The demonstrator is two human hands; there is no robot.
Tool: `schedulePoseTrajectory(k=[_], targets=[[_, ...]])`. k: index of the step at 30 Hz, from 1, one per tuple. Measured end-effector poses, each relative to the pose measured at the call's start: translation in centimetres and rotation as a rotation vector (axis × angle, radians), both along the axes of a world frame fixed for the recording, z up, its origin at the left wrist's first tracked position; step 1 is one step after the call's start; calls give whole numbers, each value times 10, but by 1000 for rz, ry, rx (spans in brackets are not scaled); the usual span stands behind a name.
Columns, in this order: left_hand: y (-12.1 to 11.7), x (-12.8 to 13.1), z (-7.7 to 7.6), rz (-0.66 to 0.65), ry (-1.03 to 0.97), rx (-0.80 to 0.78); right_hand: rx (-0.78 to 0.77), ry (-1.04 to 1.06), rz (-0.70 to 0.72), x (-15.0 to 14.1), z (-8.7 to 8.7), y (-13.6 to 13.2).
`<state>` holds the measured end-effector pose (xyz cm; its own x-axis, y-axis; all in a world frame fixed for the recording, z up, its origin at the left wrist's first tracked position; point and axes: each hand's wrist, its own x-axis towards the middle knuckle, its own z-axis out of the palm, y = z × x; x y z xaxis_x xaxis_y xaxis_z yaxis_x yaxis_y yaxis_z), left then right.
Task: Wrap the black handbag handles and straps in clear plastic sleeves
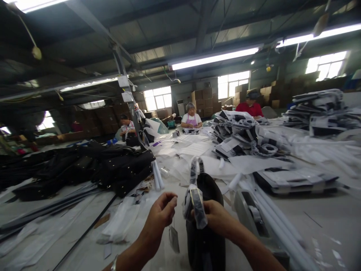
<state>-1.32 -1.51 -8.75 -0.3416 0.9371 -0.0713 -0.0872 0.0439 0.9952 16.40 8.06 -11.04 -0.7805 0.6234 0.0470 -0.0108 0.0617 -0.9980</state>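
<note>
The black bag point(205, 226) is standing on the surface point(324, 226), right in front of the person. The right hand point(217, 220) is gripping its plastic-wrapped handle point(194, 205). The left hand point(162, 212) is pinching a thin string with a small tag point(174, 238) hanging down. Holding the bag steady and pulling gently is best.

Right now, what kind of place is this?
It looks like a workshop or small factory where handbags get packed. The hands hold a black bag with a wrapped strap, more black bags are piled on the long table, and cardboard boxes are stacked at the back.
</note>
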Motion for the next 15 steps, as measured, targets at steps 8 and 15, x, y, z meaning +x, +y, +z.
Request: schedulePoseTrajectory(k=[8,15], targets=[[4,18,4,-330,-25,-39,-18,25,104,-4,3,7],[26,21,3,-257,-295,48,-177,70,291,3,10,19]])
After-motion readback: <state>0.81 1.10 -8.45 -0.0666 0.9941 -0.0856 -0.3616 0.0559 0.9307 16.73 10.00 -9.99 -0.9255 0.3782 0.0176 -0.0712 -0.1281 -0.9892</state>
